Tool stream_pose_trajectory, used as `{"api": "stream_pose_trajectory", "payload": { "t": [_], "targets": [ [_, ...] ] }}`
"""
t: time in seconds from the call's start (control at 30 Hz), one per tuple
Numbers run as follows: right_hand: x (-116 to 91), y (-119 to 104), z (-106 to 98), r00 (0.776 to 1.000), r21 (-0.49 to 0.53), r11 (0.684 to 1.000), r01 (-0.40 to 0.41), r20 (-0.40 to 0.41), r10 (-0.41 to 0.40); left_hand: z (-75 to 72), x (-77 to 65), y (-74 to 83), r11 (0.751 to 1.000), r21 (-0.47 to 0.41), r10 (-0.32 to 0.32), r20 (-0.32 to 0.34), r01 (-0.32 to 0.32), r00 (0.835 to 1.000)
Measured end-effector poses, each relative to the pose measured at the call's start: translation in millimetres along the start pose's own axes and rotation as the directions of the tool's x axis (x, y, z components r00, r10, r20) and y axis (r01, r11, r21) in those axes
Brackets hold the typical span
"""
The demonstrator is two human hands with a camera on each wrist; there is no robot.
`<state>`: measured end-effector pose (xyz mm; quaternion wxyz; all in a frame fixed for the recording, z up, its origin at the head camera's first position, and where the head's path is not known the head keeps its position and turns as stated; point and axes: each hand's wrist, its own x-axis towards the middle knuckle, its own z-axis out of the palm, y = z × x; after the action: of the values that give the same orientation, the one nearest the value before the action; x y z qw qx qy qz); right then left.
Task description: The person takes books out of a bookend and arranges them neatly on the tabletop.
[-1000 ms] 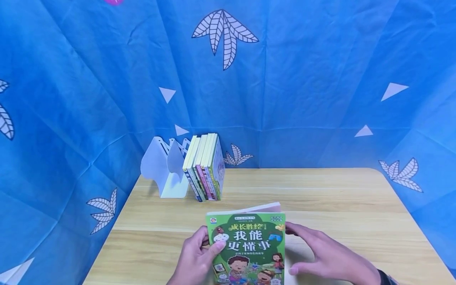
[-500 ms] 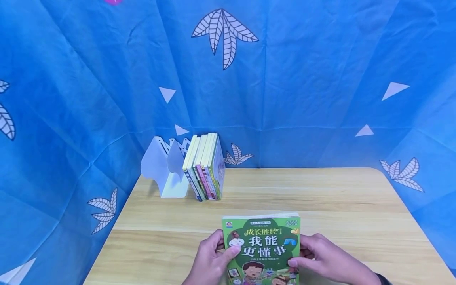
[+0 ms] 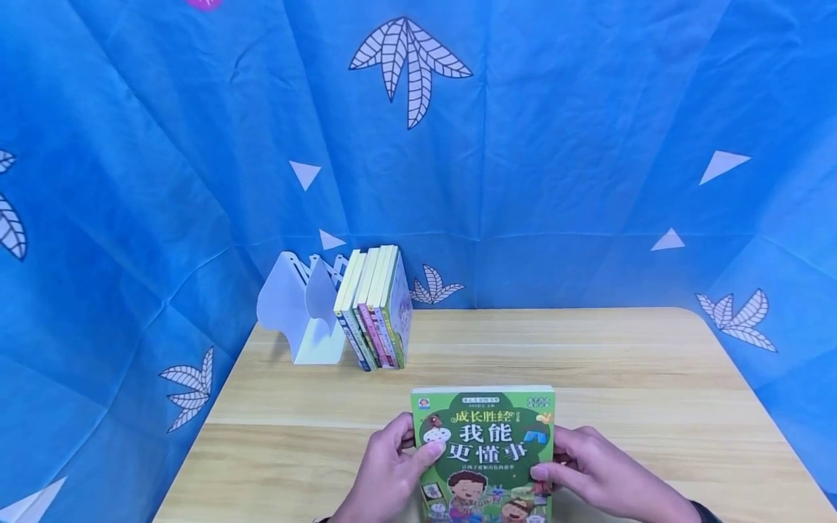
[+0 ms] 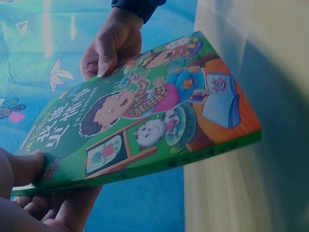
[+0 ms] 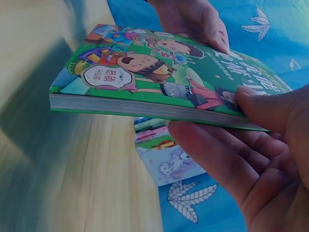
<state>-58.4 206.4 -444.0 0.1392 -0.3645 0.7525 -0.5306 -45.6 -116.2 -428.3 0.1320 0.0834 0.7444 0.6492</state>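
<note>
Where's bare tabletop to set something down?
The tabletop is bare right of the standing books, behind the green book and right hand; also front left, beside the left hand. Crowded: back left, where the white rack stands beside those books.

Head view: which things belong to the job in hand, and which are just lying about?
In the job:
left hand
right hand
green book, held by both

Apparently just there, touched by neither hand:
row of books
white rack
blue backdrop
</note>
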Motion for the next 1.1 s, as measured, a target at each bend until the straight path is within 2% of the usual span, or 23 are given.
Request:
{"api": "stream_pose_trajectory", "payload": {
  "t": [0.17, 0.33, 0.5, 0.67, 0.87, 0.97, 1.1],
  "targets": [
    [4.3, -1.5, -1.5, 0.997, -0.002, 0.998, 0.070, -0.035, -0.070, -4.9, 7.3, 6.3, 0.999, 0.037, -0.025, -0.010, 0.025, 1.000],
    [9.6, -6.1, -5.6, 0.993, -0.015, 0.996, 0.089, -0.079, -0.090, -12.6, 12.1, 13.9, 0.999, 0.046, -0.012, 0.005, 0.012, 1.000],
    [15.4, -12.8, -11.7, 0.995, 0.009, 0.998, 0.059, -0.085, -0.058, -21.5, 13.3, 19.5, 0.995, 0.098, 0.033, -0.012, -0.031, 0.999],
    [22.3, -16.9, -20.7, 0.993, 0.033, 0.999, -0.032, -0.112, 0.036, -31.9, 14.3, 20.8, 0.984, 0.170, 0.060, -0.004, -0.058, 0.998],
    [37.0, -18.4, -30.0, 0.976, 0.046, 0.993, -0.109, -0.183, 0.116, -46.4, 18.8, 16.6, 0.963, 0.255, 0.113, -0.091, -0.086, 0.989],
    [45.3, -18.6, -34.1, 0.970, 0.068, 0.990, -0.127, -0.199, 0.138, -53.1, 21.8, 13.0, 0.950, 0.289, 0.163, -0.144, -0.116, 0.976],
    [55.8, -17.0, -39.5, 0.961, 0.092, 0.983, -0.156, -0.215, 0.173, -62.7, 25.7, 9.7, 0.935, 0.334, 0.204, -0.223, -0.122, 0.953]
  ]
}}
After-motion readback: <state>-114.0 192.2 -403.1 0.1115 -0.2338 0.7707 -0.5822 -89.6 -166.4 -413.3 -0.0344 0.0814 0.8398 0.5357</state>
